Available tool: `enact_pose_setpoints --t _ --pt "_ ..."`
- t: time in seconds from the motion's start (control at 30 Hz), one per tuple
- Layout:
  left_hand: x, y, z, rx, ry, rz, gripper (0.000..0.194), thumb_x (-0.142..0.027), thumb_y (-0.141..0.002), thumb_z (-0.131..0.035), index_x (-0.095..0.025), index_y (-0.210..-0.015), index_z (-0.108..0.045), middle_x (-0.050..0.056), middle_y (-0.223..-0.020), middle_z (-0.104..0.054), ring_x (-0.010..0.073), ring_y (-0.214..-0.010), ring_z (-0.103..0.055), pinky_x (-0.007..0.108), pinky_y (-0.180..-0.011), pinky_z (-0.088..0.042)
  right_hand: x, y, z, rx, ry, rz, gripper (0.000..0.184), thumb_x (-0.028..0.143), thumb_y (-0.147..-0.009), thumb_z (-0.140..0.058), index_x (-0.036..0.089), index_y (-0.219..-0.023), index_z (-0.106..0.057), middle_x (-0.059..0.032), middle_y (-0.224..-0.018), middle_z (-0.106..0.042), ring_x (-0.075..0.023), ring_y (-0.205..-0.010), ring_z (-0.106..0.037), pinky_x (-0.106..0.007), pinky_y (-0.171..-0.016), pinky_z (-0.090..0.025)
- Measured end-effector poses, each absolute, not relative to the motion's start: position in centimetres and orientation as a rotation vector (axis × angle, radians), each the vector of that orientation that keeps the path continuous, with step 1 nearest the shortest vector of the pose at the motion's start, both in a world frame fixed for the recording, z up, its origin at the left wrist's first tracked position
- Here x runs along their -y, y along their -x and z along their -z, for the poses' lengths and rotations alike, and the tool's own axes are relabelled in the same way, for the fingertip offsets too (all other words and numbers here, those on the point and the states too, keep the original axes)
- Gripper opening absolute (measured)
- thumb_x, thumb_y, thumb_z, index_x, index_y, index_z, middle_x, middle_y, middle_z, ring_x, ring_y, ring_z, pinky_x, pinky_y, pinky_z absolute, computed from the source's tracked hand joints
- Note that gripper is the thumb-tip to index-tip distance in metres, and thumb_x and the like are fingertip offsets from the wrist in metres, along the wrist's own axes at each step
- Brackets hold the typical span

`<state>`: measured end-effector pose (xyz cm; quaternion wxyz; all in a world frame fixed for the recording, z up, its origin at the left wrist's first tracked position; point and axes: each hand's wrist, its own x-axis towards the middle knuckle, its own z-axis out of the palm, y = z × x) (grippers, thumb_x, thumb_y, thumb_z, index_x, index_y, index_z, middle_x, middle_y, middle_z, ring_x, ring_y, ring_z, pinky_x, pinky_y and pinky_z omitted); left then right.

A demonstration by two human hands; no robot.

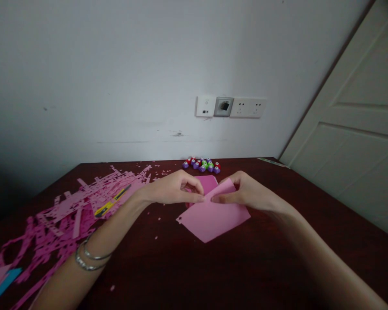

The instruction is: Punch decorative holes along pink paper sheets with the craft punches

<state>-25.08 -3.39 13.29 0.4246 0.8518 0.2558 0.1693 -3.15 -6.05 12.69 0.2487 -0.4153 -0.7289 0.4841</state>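
Observation:
Both hands grip a sheet of pink paper (pixel 210 221) above the table. My left hand (pixel 177 188) pinches its far edge between thumb and fingers. Close beside it, my right hand (pixel 241 191) has its thumb pressed on the sheet, where a flap of the paper stands folded up. A small cut-out shows at the sheet's left corner. Behind the hands lies a darker pink paper (pixel 207 183), partly hidden by them. Two silver bangles (pixel 90 260) circle my left forearm.
Left of my hands, pink paper strips (pixel 64 224) with punched holes lie heaped, a yellow utility knife (pixel 111 203) on top. Several small colourful craft punches (pixel 202 164) stand against the wall. Blue paper (pixel 4 286) shows at lower left; a thin strip (pixel 273 162) lies back right.

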Motion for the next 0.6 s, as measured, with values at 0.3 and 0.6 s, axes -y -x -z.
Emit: enact_pose_setpoints --t 0.3,0.6 --pt "4.1 23.8 -13.0 -0.624 -2.120 -0.476 0.027 -0.037 -0.078 -0.057 -0.012 -0.067 -0.060 -0.004 -0.056 -0.045 0.0057 -0.052 -0.034 0.019 -0.048 -0.027 6.4 3.4 -12.6 2.067 1.081 -1.346 0.026 0.041 -0.069 -0.067 0.017 -0.078 -0.073 0.0017 -0.059 -0.059 -0.0066 -0.050 -0.044 -0.019 -0.045 -0.033" --pt "4.2 23.5 -12.9 -0.508 -1.852 -0.421 0.026 -0.028 -0.074 -0.061 -0.013 -0.056 -0.049 -0.006 -0.051 -0.038 0.0055 -0.048 -0.032 0.022 -0.045 -0.022 7.3 4.0 -13.4 2.110 0.969 -1.395 0.025 0.039 -0.070 -0.066 0.014 -0.067 -0.069 0.0049 -0.052 -0.048 -0.0050 -0.049 -0.036 -0.019 -0.043 -0.027"
